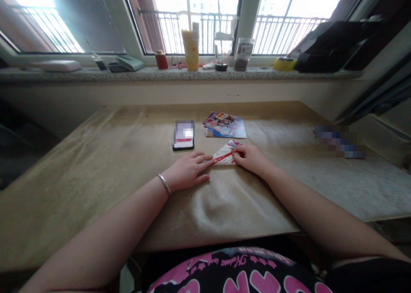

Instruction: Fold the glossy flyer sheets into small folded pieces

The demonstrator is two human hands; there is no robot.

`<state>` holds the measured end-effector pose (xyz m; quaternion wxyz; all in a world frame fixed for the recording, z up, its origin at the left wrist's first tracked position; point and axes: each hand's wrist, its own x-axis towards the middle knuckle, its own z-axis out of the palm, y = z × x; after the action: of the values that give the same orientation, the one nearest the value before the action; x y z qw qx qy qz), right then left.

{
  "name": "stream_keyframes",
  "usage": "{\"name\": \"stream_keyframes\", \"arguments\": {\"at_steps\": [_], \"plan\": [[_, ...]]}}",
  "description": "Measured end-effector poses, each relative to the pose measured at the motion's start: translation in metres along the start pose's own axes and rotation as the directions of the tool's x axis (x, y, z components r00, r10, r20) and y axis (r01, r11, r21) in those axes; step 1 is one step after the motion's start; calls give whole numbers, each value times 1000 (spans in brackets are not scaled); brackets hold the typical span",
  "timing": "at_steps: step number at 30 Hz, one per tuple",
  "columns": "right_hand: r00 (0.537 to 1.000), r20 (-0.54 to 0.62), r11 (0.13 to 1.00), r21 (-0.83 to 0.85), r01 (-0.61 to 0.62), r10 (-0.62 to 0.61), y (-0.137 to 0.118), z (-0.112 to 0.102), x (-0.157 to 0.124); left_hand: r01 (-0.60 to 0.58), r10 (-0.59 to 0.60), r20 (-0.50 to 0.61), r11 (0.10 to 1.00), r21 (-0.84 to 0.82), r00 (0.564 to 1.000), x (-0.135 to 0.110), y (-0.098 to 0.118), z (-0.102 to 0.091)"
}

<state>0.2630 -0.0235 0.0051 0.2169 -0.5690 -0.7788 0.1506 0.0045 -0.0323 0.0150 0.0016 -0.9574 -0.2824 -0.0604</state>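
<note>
A folded sheet of printed paper (224,156), white with red bands and roughly triangular, lies flat on the table in front of me. My left hand (189,169) rests on the tabletop with fingers stretched out, its fingertips touching the paper's left corner. At the paper's right side, my right hand (248,158) pinches the edge between thumb and curled fingers. Just behind the paper lies a small stack of colourful printed leaflets (229,127). A phone (184,135) with a lit screen is beyond my left hand.
A brownish cloth covers the table (96,168). Toward the right lies a blurred dark blue item (338,142). On the windowsill (128,73) stand a yellow cup (192,51), a red jar (161,60), a clear container (243,55) and a yellow tape roll (284,64).
</note>
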Motion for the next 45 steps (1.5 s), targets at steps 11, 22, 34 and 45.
{"name": "stream_keyframes", "arguments": {"at_steps": [11, 22, 34, 45], "plan": [[993, -11, 983, -141, -115, 115, -3, 2, 3, 7, -7, -3, 1000, -24, 1000, 0, 1, -1], [993, 4, 977, -181, -115, 118, -2, 0, 6, -5, 5, 2, 1000, 5, 1000, 1, 3, -3], [978, 98, 958, -241, -156, 184, 1, -7, 5, -24, 24, 32, 1000, -13, 999, -1, 2, -1], [992, -60, 818, -572, 60, -115, -22, -11, -9, -46, 46, 23, 999, 18, 999, 0, 4, -1]]}}
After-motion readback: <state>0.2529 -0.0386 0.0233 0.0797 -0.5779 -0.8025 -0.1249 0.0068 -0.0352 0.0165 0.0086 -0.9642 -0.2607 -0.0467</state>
